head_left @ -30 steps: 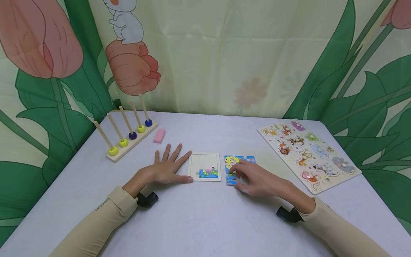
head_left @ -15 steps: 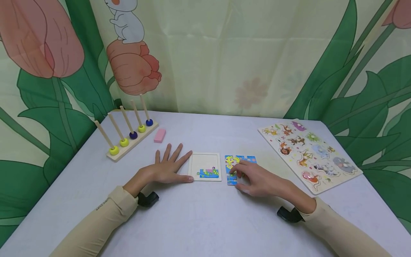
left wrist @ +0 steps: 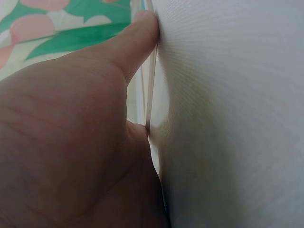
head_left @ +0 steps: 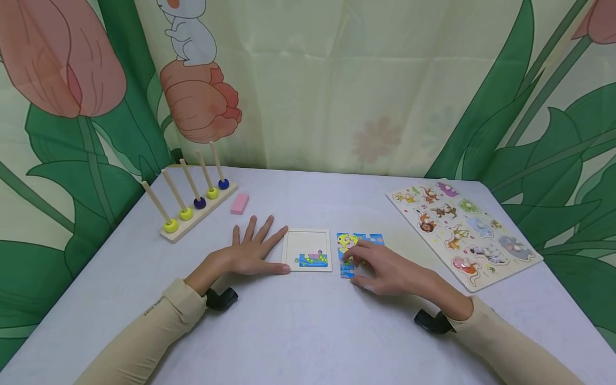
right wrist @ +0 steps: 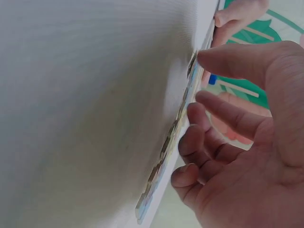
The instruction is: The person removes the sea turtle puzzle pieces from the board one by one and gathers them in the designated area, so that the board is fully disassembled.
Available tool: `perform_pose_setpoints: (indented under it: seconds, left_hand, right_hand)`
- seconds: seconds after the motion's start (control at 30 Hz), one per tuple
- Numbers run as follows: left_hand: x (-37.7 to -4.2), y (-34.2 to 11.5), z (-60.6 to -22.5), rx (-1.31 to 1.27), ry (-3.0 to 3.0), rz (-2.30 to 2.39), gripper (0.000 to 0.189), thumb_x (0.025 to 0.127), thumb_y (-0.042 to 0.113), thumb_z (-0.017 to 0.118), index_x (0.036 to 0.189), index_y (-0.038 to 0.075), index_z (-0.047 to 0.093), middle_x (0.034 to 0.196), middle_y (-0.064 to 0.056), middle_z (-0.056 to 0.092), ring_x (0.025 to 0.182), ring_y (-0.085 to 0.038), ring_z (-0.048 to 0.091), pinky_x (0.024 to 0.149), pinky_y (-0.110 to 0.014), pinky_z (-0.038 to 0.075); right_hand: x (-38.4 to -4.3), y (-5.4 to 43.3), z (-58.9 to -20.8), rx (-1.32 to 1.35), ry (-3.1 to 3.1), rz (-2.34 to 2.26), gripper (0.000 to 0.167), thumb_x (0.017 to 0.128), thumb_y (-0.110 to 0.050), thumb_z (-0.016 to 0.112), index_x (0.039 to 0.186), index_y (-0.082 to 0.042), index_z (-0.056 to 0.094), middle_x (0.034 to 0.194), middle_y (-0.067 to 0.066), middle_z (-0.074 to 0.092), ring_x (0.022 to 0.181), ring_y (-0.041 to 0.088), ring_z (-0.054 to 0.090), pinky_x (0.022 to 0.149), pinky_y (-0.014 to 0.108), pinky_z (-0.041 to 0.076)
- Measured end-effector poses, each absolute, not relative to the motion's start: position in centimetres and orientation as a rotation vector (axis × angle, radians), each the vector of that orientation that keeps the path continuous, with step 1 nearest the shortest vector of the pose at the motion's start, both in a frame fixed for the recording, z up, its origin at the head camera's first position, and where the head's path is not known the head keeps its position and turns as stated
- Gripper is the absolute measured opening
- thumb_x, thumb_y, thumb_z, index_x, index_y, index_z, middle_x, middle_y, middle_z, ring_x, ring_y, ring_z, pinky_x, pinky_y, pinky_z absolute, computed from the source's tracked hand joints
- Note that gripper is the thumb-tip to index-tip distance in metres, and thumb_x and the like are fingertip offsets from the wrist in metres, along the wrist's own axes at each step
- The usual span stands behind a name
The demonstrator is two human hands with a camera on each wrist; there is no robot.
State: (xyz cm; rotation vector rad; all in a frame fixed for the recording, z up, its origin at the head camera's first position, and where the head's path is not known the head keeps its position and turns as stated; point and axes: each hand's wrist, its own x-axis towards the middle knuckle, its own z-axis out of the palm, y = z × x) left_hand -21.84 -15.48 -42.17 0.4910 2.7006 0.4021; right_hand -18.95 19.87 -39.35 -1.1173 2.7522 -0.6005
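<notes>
My left hand [head_left: 250,256] lies spread on the table, its thumb and index finger at the left edge of a white puzzle tray [head_left: 306,269]. Joined picture pieces [head_left: 313,260] fill part of the tray's lower right. Right of it lie blue and yellow puzzle pieces [head_left: 344,241], partly hidden under my right hand [head_left: 385,270]. Its fingers arch loosely over them, index fingertip at the upper edge of the lower-left puzzle piece [head_left: 347,270] and thumb near its lower right. In the right wrist view, a gap shows between thumb and index finger [right wrist: 223,105]; the pieces lie flat.
A wooden peg stand [head_left: 197,214] with yellow and dark blue rings stands at back left. Beside it lies a pink block [head_left: 239,203]. An animal puzzle board [head_left: 462,235] lies on the right. A printed curtain [head_left: 308,96] hangs behind the table.
My right index fingertip has shifted slightly left over the lower-left puzzle piece. My left hand and the tray stay in place.
</notes>
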Motion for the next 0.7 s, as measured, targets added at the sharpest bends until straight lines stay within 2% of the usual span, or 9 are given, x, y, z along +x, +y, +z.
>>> perform_pose_setpoints:
  seconds: [0.27, 0.7]
  left_hand:
    - [-21.8, -15.5, -42.2, 0.487, 2.703, 0.387, 0.107, 0.088, 0.085, 0.057, 0.17, 0.041, 0.006, 0.179, -0.003, -0.021, 0.162, -0.043, -0.03, 0.121, -0.078, -0.018]
    - [-22.1, -15.5, -42.5, 0.49, 2.711, 0.371, 0.108, 0.086, 0.087, 0.057, 0.17, 0.042, 0.006, 0.179, -0.003, -0.02, 0.162, -0.044, -0.028, 0.121, -0.079, -0.017]
  right_hand:
    - [-19.1, 18.1, -39.0, -1.088, 2.736, -0.61, 0.031, 0.095, -0.022, 0.076, 0.125, -0.018, 0.07, 0.105, -0.005, 0.064, 0.1, 0.012, 0.058, 0.091, 0.034, 0.052]
    - [-19.7, 14.7, -38.6, -1.11, 2.665, -0.64, 0.031, 0.098, -0.023, 0.074, 0.128, -0.019, 0.07, 0.11, -0.003, 0.062, 0.084, 0.011, 0.053, 0.077, 0.025, 0.046]
